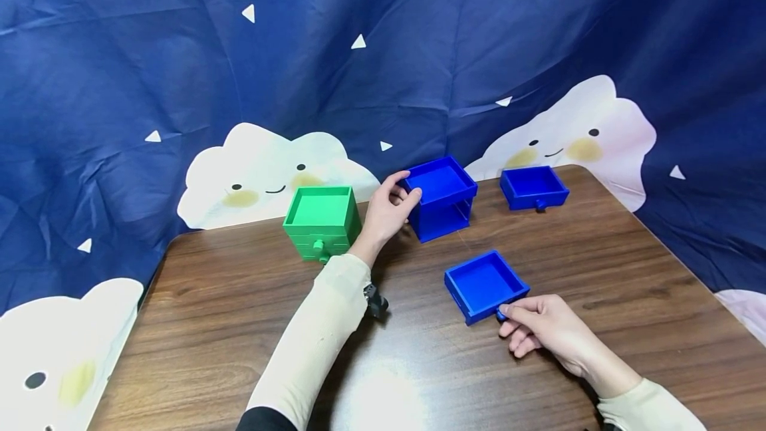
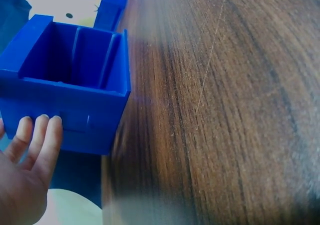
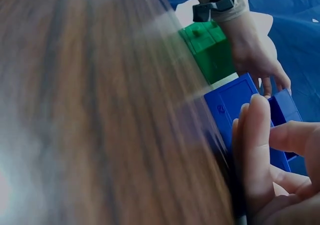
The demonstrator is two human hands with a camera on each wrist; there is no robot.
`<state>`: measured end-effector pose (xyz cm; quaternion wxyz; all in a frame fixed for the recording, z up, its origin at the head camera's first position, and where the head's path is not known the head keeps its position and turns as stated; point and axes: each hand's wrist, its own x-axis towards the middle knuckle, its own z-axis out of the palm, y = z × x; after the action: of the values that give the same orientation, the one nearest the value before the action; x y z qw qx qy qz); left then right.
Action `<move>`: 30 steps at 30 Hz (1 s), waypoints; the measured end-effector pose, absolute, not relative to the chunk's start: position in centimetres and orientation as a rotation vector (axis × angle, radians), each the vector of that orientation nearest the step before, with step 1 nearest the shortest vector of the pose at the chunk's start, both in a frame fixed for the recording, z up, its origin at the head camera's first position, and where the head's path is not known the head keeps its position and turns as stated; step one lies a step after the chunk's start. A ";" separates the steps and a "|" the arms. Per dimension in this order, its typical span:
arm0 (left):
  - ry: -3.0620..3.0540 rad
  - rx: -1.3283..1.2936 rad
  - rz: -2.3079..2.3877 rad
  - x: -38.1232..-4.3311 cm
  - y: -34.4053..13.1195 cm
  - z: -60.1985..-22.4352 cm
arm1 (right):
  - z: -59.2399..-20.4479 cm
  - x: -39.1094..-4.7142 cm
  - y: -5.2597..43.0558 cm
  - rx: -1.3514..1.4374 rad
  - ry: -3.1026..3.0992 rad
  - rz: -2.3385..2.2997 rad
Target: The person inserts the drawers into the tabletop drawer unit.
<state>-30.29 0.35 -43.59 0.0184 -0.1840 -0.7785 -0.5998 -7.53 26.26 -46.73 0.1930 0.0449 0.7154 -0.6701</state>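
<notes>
A blue cabinet shell (image 1: pixel 439 201) with an open front stands at the back middle of the table. My left hand (image 1: pixel 389 210) holds it by its left side, thumb near the front corner, and several fingers (image 2: pixel 50 137) lie against its side wall in the left wrist view. Nearer the front is a blue drawer (image 1: pixel 486 285), its tray facing up. My right hand (image 1: pixel 547 331) pinches the drawer's round knob (image 1: pixel 501 313) between thumb and finger. The right wrist view shows the drawer (image 3: pixel 232 102) partly hidden behind my fingers.
A green cabinet (image 1: pixel 320 221) with knobbed drawers stands left of my left forearm. A second blue drawer (image 1: pixel 534 188) sits at the back right, knob forward. Behind the wooden table (image 1: pixel 239 324) hangs a blue curtain (image 1: pixel 419 52) with cloud prints.
</notes>
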 end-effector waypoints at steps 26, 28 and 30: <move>-2.426 -0.554 -1.900 -30.2 0.4 -43.5 | -46.6 -8.9 25.7 0.254 1.829 -2.139; -2.427 -0.554 -1.895 -30.2 0.4 -43.5 | -46.6 -9.2 25.7 0.266 1.830 -2.141; -2.425 -0.552 -1.896 -30.2 0.4 -43.5 | -46.6 -9.5 25.6 0.275 1.833 -2.141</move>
<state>-30.23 0.37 -43.53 0.0070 -0.1766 -0.7754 -0.6062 -9.49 25.61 -46.58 0.1544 0.0958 0.6395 -0.7470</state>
